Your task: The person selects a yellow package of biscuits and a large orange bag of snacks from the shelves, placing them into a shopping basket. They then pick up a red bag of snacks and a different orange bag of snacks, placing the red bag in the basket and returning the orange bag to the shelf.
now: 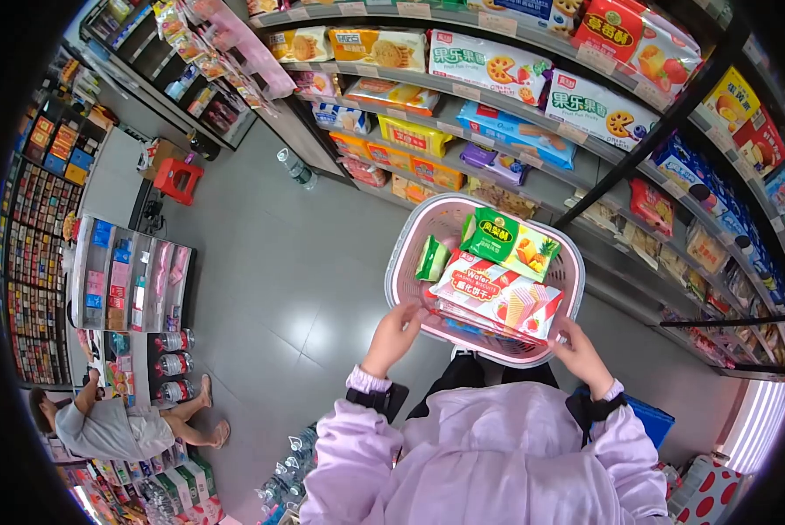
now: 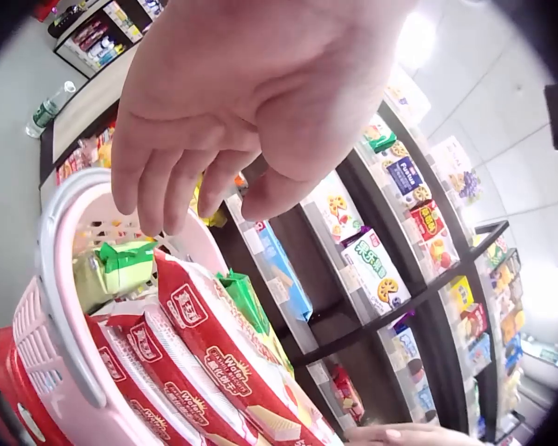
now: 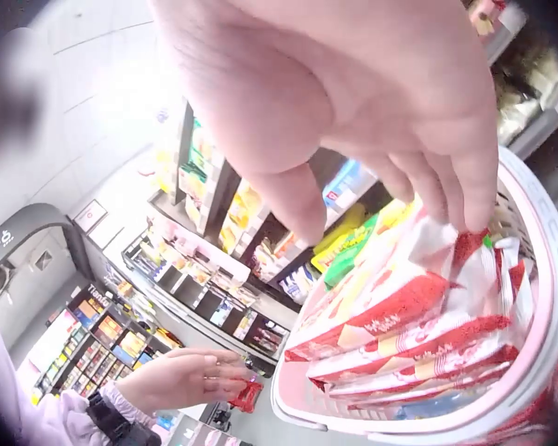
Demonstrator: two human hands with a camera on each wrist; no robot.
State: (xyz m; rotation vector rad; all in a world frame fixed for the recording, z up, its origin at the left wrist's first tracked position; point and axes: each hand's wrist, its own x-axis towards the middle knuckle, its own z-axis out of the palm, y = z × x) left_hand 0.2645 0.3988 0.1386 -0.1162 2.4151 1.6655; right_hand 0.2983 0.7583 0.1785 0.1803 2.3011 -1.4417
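A pink basket with a pale grey rim (image 1: pixel 396 254) stands in front of the person. Inside lie several red-and-white packs of strawberry wafer biscuits (image 1: pixel 502 293), stacked. A green pack of pineapple pastries (image 1: pixel 513 243) leans behind them, and a smaller green packet (image 1: pixel 432 258) sits at the left. The left hand (image 2: pixel 251 111) hovers by the basket's near left side, fingers loosely bent and holding nothing. At the near right corner is the right hand (image 3: pixel 372 111), its fingers reaching down with fingertips right at the end of the wafer packs. No fingers curl round a pack.
Shelves of packaged biscuits (image 1: pixel 488 66) rise ahead and to the right. A water bottle (image 1: pixel 297 169) stands on the floor by the shelf, and a red stool (image 1: pixel 179 180) farther left. Another person (image 1: pixel 134 429) is at the counter on the left. Large bottles (image 1: pixel 283 481) stand near the left sleeve.
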